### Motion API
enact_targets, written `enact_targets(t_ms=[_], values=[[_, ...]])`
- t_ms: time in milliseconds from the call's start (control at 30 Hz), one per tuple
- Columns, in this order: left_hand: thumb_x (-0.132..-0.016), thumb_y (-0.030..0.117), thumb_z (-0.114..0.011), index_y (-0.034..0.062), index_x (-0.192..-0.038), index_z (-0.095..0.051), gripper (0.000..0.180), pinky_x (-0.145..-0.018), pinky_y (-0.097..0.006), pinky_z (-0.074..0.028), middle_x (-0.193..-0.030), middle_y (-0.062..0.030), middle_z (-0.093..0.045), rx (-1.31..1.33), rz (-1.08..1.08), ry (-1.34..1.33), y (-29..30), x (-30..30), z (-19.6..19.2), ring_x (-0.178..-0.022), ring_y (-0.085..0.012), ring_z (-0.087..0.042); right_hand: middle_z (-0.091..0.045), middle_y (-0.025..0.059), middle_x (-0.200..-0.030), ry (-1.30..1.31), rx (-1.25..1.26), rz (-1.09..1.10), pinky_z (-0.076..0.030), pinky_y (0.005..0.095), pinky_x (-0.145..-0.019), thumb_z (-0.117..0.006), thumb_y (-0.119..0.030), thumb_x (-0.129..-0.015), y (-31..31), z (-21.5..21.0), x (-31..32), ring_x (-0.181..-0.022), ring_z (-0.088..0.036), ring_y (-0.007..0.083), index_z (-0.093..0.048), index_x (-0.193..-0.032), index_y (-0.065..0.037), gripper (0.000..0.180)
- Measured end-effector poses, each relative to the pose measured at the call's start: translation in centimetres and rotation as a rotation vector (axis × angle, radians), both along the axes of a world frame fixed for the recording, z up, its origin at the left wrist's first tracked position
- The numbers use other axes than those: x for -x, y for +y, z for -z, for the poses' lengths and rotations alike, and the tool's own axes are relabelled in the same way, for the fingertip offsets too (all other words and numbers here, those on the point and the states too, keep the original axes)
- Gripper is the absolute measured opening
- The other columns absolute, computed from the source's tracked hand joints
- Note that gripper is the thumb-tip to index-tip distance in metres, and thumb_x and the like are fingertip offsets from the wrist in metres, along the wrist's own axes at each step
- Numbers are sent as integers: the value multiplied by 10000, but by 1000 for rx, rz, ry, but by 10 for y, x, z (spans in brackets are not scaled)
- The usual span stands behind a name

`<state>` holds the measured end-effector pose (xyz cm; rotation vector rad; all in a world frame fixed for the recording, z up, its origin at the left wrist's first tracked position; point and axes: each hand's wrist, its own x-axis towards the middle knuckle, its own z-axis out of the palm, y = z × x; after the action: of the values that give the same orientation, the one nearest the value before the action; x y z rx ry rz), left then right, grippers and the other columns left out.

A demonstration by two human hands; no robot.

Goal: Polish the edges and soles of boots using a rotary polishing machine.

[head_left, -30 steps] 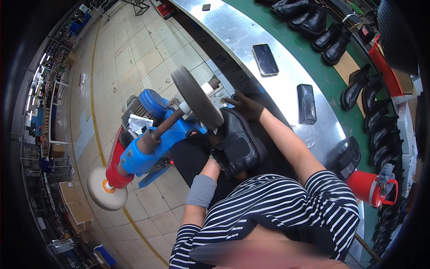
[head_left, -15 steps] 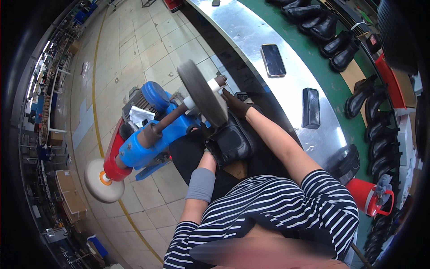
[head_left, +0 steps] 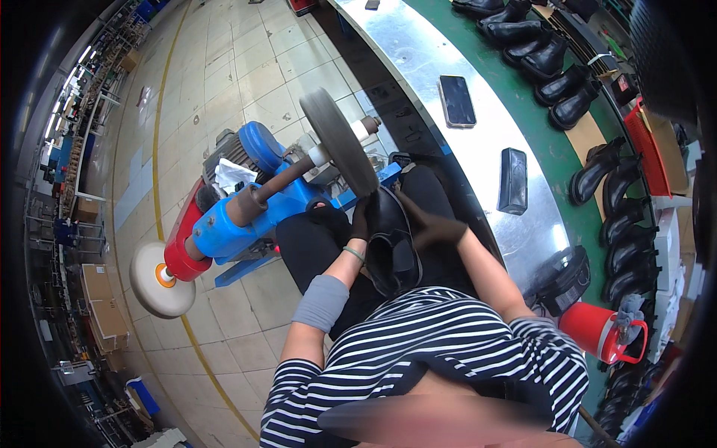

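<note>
Both our gloved hands grip a black boot [head_left: 388, 243] in our lap, left hand [head_left: 360, 222] at its edge, right hand [head_left: 441, 230] along the side, toe just under the dark buffing wheel [head_left: 340, 140]. Fingers that close could get nicked if it spins. The red tray [head_left: 648, 145] holds something, maybe cardboard, hard to tell.

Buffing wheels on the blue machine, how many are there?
2: a grey wheel at the shaft's near end by the held black shoe, and a white one at the far end. None seems hidden.
</note>
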<state>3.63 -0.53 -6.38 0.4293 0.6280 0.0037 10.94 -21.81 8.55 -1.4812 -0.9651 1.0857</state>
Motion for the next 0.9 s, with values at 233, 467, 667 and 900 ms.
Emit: enact_targets(t_ms=[233, 467, 667, 900], values=[[-928, 412, -498, 34, -1155, -593, 451, -879, -324, -492, -1071, -97, -647, -143, -21, 187, 4, -16, -3, -965, -239, -624, -328, 214, -1441, -449, 23, 452, -301, 449, -1086, -809, -237, -664, 4, -41, 84, -1315, -376, 295, -141, -1462, -2, 1067], [-867, 630, -417, 100, -1338, -469, 711, -1051, -467, -331, -1319, -145, -515, 154, -69, 267, 17, -9, -62, -1186, -359, -477, -605, 129, -1172, 1511, -264, 496, -395, 441, -1024, -584, -187, -806, 4, -49, 46, -1108, -571, 270, -520, -1229, -29, 456], [-879, 609, -406, 96, -1324, -490, 684, -1044, -474, -346, -1308, -137, -529, 119, -164, -82, 24, -37, -70, -1175, -359, -491, -589, 141, -1183, 1521, -237, 501, -382, 468, -1029, -603, -233, -800, 34, -36, 34, -1103, -560, 265, -508, -1224, -42, 476], [-907, 577, -404, 78, -1234, -557, 616, -1009, -440, -400, -1212, -132, -584, 331, -236, -165, -3, -32, -83, -1099, -332, -542, -625, 112, -1109, 1247, -138, 625, -442, 404, -974, -607, -196, -799, -11, -42, 60, -1027, -599, 234, -545, -1186, -46, 419]])
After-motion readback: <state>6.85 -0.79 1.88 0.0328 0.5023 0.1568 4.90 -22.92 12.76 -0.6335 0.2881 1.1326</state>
